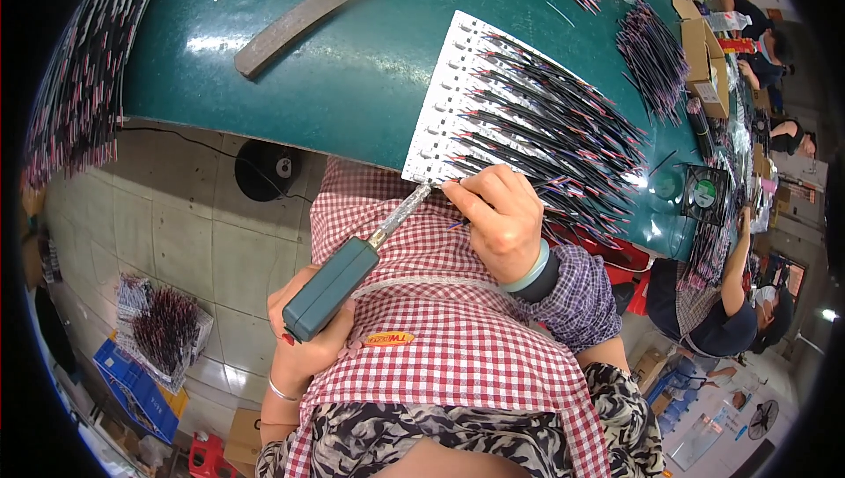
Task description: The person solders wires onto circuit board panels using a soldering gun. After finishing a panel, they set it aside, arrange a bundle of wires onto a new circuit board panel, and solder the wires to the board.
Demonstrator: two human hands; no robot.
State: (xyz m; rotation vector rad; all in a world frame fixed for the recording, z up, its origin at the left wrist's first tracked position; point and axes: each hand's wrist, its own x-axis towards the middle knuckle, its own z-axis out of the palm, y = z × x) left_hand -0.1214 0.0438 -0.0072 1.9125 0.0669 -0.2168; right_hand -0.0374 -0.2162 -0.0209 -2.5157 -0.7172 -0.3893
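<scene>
Left hand [326, 337] around green soldering iron [333, 289], right hand [503, 224] knuckles-up

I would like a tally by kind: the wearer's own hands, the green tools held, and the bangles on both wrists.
Left hand and right hand: 2
Green soldering tool: 1
Silver bangle and pale green bangle: 2
Total: 5

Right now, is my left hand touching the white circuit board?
Apart: the head view shows the left hand wrapped around the dark green tool, with checked apron visible between that hand and the white circuit board.
</scene>
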